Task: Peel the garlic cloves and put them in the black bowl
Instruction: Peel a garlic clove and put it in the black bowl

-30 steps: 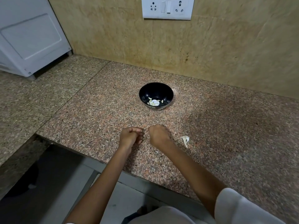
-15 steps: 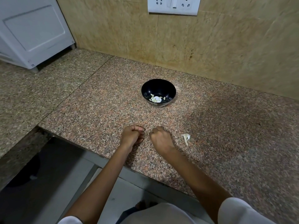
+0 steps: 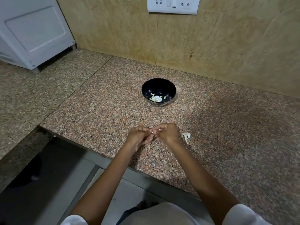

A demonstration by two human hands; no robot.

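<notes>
A person's left hand [image 3: 139,135] and right hand [image 3: 168,132] meet over the front part of the speckled granite worktop [image 3: 97,103], fingertips drawn together on a small pale garlic clove [image 3: 153,131]. Both hands pinch it between curled fingers and thumbs, and most of it is hidden by them. A second ago, the two hands sat a little apart as loose fists low on the stone, with nothing visible between them. Since then they have closed the gap and now touch at the fingertips.

The black bowl [image 3: 155,86] stands on the same spot further back on the worktop, well apart from the hands and near the tiled wall [image 3: 113,30]. The few peeled cloves [image 3: 156,98] lie at its bottom as before. A pale garlic scrap [image 3: 186,136] lies on the worktop just beside the right hand, on its outer side, unmoved; whether it is skin or an unpeeled clove cannot be told.

A white socket plate [image 3: 172,5] is set in the wall above the bowl, and a white appliance [image 3: 32,30] stands at the far left of the worktop. Both sit differently in the view than before, since the head camera has shifted.
</notes>
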